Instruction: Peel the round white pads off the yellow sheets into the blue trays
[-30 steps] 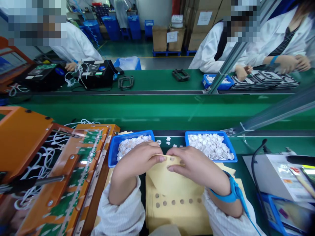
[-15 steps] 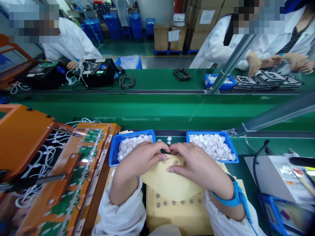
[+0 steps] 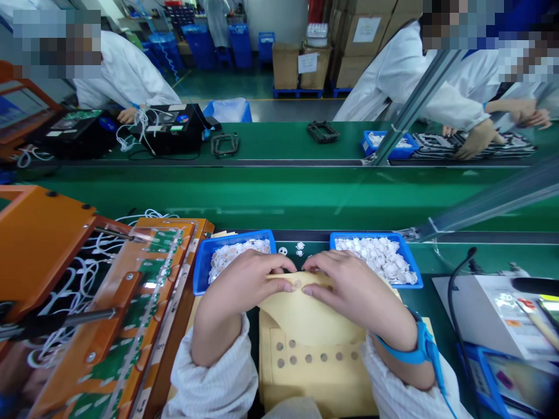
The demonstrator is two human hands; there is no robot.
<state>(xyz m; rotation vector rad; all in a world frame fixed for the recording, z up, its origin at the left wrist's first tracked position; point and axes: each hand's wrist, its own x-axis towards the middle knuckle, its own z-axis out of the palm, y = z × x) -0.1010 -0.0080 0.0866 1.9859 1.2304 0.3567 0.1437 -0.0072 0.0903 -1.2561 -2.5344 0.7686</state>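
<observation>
A yellowish backing sheet (image 3: 314,317) with round grey stickers is bent up between my hands. My left hand (image 3: 248,279) pinches its upper edge, thumb in front and fingers behind. Close beside it, my right hand (image 3: 349,285) grips the same edge with thumb and fingers, a blue wrist strap (image 3: 408,346) on that arm. One round sticker (image 3: 297,284) shows between the two thumbs. Under the raised sheet lies a stack of similar sheets (image 3: 318,390) with rows of grey dots. Blue bins of small white round parts, a left bin (image 3: 201,273) and a right bin (image 3: 413,262), stand behind my hands.
An orange fixture (image 3: 152,326) with green circuit boards stands at left. Several loose white round parts (image 3: 300,249) lie between the bins. A clear angled bar (image 3: 476,203), a black cable (image 3: 454,302) and a white box (image 3: 476,308) are at right. Co-workers sit across the green line.
My left thumb and right thumb have drawn together along the sheet's edge, and the sheet has curled up slightly. Across the line, a co-worker's arm at right has reached down over the black parts.
</observation>
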